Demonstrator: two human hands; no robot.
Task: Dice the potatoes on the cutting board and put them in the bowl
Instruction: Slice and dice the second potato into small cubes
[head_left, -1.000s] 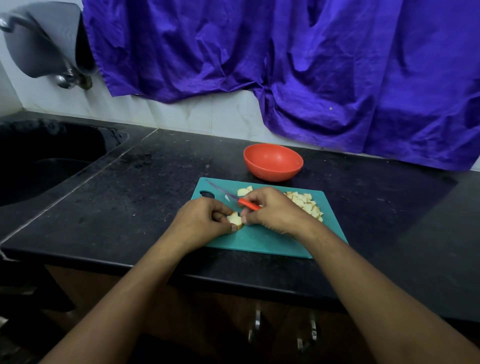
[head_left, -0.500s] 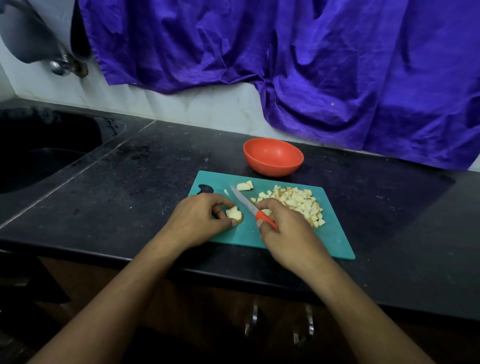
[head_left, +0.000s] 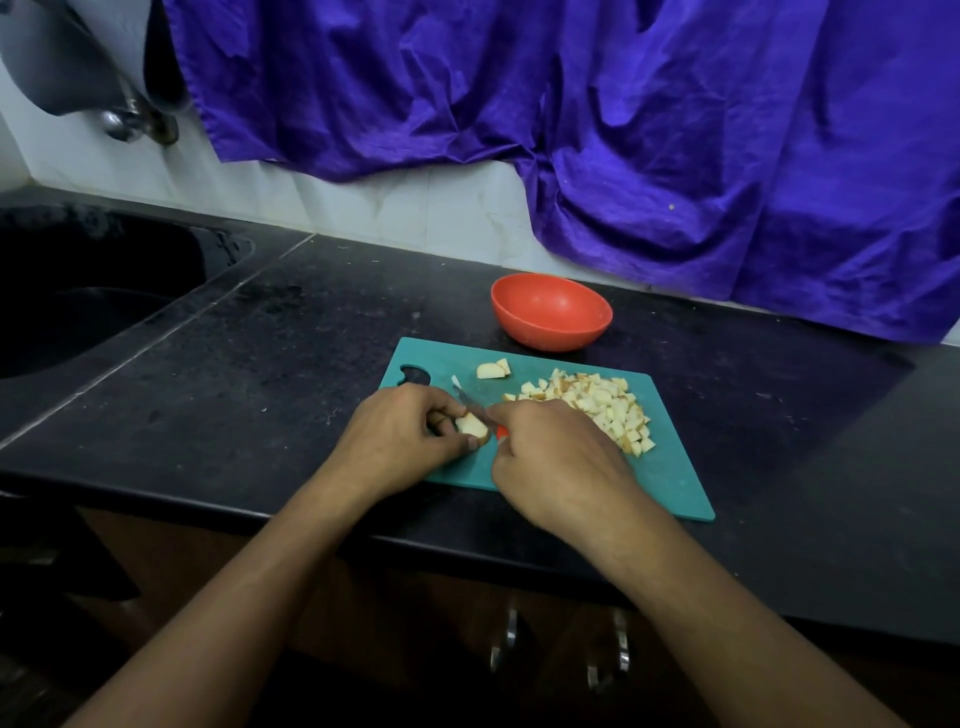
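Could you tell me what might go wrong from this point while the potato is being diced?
The left hand pinches a small potato piece right against the blade of the knife, so a slip could cut that hand. The diced pile lies close to the right edge of the cutting board; a stray push from the right hand could scatter cubes onto the counter.

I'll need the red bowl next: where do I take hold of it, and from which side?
Probably best to pinch the red bowl at its near rim, coming down from above. It stands upright and empty, its wall is round and smooth with no handle, and that edge faces the cutting board.
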